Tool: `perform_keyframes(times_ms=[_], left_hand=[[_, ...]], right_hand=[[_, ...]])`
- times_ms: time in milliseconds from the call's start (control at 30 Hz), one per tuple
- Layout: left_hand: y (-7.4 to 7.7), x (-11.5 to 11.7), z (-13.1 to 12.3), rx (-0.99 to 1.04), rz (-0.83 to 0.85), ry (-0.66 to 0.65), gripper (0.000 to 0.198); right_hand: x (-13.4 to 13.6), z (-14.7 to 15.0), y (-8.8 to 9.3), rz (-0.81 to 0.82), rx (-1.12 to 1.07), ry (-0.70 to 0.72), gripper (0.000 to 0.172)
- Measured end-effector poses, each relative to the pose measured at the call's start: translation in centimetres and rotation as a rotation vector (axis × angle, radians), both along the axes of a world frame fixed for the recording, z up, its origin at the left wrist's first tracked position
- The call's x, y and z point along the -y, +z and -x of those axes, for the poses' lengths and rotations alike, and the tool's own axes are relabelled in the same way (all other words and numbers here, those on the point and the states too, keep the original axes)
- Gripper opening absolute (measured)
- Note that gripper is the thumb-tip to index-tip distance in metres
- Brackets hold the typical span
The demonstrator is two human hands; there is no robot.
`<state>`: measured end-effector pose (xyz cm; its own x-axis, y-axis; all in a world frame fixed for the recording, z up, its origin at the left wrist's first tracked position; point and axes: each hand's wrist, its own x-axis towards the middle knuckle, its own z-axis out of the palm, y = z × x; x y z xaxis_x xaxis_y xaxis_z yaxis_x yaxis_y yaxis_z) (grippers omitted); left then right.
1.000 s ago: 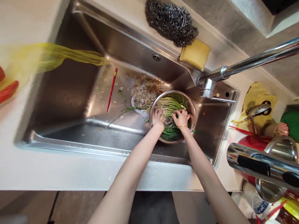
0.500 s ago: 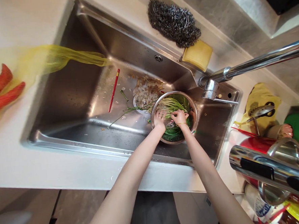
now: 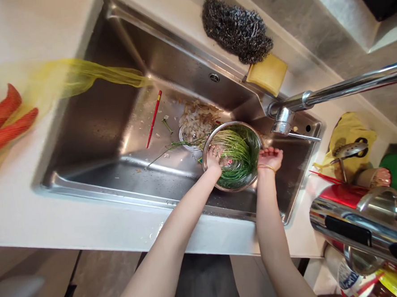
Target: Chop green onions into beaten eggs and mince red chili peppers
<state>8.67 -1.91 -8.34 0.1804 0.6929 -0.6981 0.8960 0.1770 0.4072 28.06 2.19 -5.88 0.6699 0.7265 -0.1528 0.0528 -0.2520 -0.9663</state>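
Observation:
A metal bowl (image 3: 261,140) stands in the sink, holding water and long thin green stalks (image 3: 237,157) that curve along its inside. My left hand (image 3: 214,157) reaches over the near-left rim into the bowl, its fingers loosely spread beside the pale ends of the stalks. Just past the bowl's right rim is my right hand (image 3: 271,158), turned palm upward with its fingers loosely bent and nothing visible in it. A thin bracelet circles that wrist.
Peelings (image 3: 196,119) cover the sink's drain beside the bowl. A red stick (image 3: 154,120) lies farther left in the sink (image 3: 176,176). Behind it are a steel-wool scourer (image 3: 236,29), a yellow sponge (image 3: 268,75) and the faucet (image 3: 284,118). Yellow netting (image 3: 86,77) hangs over the left edge.
My right hand has left the stalks, moved right out of the bowl and turned palm up. My left hand stays at the bowl's left side. The view has shifted slightly.

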Motion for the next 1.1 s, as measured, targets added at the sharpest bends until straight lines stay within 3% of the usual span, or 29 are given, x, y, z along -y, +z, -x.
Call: perform_keyframes(times_ms=[67, 100, 200, 300, 367, 433, 500, 600, 700, 767, 867, 1000, 1100], left_hand=[[0.0, 0.0, 0.0, -0.004, -0.005, -0.012, 0.064], [0.0, 0.0, 0.0, -0.015, -0.006, -0.030, 0.064], [0.0, 0.0, 0.0, -0.053, -0.009, -0.077, 0.064], [-0.2, 0.0, 0.0, -0.047, -0.011, -0.070, 0.064], [-0.2, -0.1, 0.1, -0.034, -0.004, -0.056, 0.065], [0.0, -0.1, 0.1, -0.030, 0.003, -0.043, 0.065], [0.6, -0.1, 0.0, -0.037, -0.015, -0.032, 0.064], [2.3, 0.6, -1.1, -0.080, -0.072, -0.016, 0.062], [4.2, 2.0, -3.0, -0.192, -0.070, -0.043, 0.055], [4.9, 2.7, -4.0, -0.214, 0.028, -0.077, 0.048], [4.8, 2.5, -4.3, -0.203, 0.130, -0.071, 0.043], [4.1, 0.9, -2.5, -0.233, 0.017, -0.033, 0.049], [3.9, -0.1, -1.2, -0.173, -0.058, -0.058, 0.049]], right_hand=[[0.1, -0.9, 0.9, -0.010, 0.048, -0.025, 0.030], [0.3, -0.7, 1.1, 0.003, 0.127, 0.030, 0.029], [1.3, 2.1, 0.3, 0.123, 0.520, 0.446, 0.044], [2.3, 5.6, -1.5, 0.353, 0.993, 0.877, 0.056], [2.5, 6.9, -2.5, 0.509, 1.185, 1.047, 0.063], [2.1, 7.3, -2.8, 0.602, 1.235, 1.155, 0.062], [1.3, 7.2, -2.6, 0.569, 1.242, 1.153, 0.059], [0.2, 7.2, -2.4, 0.395, 1.250, 1.081, 0.057], [-0.5, 7.2, -2.8, 0.388, 1.178, 1.198, 0.057], [-0.9, 6.9, -3.2, 0.405, 1.102, 1.245, 0.055], [-1.8, 6.4, -3.2, 0.373, 1.026, 1.261, 0.068], [-2.5, 7.2, -2.9, 0.540, 1.100, 1.430, 0.096], [-2.2, 9.1, -3.1, 0.554, 1.305, 1.412, 0.090]])
